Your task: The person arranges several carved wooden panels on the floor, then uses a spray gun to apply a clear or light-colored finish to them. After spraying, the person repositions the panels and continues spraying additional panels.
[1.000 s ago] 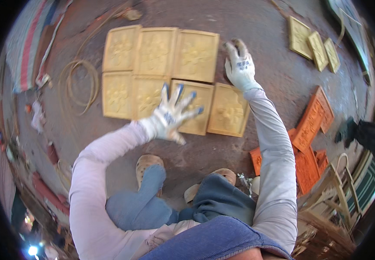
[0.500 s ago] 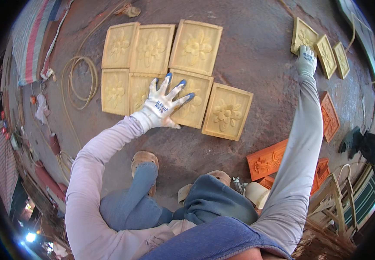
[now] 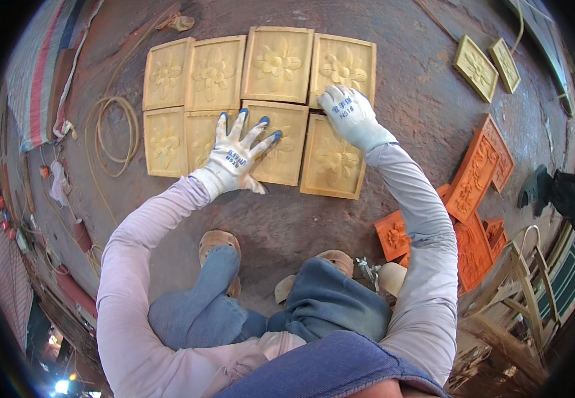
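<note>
Square yellow panels carved with flowers lie on the floor in two rows. My left hand (image 3: 235, 158), in a white glove with blue fingertips, rests with fingers spread over a lower-row carved panel (image 3: 282, 142); its fingertips overlap that panel and the one to its left. My gloved right hand (image 3: 352, 118) has its fingers bent over the near edge of the carved panel (image 3: 344, 58) at the far right of the upper row. That panel lies just beyond the lower right panel (image 3: 330, 166). Its thumb is hidden.
Two more yellow panels (image 3: 476, 68) lie at the far right. Orange carved panels (image 3: 476, 176) overlap near my right forearm, beside a spray gun (image 3: 369, 272). A coiled hose (image 3: 131, 136) lies at the left. A wooden frame (image 3: 533, 278) stands at the lower right.
My right hand has come inward from the far right with a carved panel, now at the upper row's right end. The lower right panel sits closer in line. My left hand stays spread.
</note>
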`<state>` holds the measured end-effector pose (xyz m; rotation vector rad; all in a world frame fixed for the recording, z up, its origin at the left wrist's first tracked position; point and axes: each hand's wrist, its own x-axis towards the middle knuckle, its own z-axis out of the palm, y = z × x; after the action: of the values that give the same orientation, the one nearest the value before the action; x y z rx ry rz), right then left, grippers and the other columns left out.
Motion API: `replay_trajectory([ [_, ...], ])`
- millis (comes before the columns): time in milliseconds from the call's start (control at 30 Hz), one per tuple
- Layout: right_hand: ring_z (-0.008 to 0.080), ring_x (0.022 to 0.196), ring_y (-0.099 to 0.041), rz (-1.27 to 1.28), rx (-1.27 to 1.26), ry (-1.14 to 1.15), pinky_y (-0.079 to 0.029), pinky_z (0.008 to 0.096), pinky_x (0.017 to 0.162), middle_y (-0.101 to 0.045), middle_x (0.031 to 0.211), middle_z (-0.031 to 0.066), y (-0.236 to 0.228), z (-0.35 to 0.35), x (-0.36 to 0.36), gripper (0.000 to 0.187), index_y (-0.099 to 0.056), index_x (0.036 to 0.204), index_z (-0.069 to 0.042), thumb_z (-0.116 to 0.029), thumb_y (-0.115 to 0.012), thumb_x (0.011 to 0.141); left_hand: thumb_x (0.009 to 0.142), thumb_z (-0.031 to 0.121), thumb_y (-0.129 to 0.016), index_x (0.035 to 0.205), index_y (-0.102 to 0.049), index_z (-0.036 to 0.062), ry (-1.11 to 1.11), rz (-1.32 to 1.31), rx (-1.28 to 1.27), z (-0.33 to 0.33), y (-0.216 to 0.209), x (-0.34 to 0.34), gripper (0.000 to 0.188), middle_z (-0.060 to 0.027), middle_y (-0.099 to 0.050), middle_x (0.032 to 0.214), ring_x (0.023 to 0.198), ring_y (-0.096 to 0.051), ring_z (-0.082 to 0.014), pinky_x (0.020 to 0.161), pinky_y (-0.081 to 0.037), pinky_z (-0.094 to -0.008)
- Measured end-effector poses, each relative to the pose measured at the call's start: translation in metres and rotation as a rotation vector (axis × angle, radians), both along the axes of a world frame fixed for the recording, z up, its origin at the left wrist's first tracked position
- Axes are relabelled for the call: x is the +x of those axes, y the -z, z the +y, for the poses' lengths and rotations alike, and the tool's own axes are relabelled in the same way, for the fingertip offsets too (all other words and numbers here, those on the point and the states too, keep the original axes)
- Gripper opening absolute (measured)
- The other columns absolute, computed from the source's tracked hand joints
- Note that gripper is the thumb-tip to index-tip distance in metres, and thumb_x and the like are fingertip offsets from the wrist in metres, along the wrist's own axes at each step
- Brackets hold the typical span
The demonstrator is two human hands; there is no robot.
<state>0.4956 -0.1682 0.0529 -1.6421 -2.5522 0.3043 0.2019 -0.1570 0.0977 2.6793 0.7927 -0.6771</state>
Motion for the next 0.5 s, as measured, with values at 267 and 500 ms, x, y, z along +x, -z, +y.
replay_trajectory([
  [267,0.0368,0.136,-0.043,-0.326,0.099,0.807,-0.038,0.0472,0.111,-0.045,0.146,0.0222,0.007,0.056,0.151,0.06,-0.045,0.143,-0.011,-0.038,-0.061,0.091,0.052,0.077,-0.079,0.158,-0.017,0.0326,0.325,-0.249,-0.164,-0.026,0.01,0.09,0.131,-0.0224,-0.01,0.163,0.146,0.001,-0.0573,0.109,0.001,-0.0782],
  [500,0.0407,0.129,-0.047,-0.297,0.018,1.085,-0.042,0.049,0.102,-0.053,0.135,0.0238,0.055,0.054,0.303,0.069,-0.053,0.131,-0.001,-0.055,-0.061,0.088,0.06,0.068,-0.079,0.157,-0.022,0.0327,0.174,-0.12,-0.11,-0.012,0.006,0.118,0.118,-0.0213,-0.017,0.162,0.144,-0.009,-0.0585,0.108,-0.008,-0.0794],
])
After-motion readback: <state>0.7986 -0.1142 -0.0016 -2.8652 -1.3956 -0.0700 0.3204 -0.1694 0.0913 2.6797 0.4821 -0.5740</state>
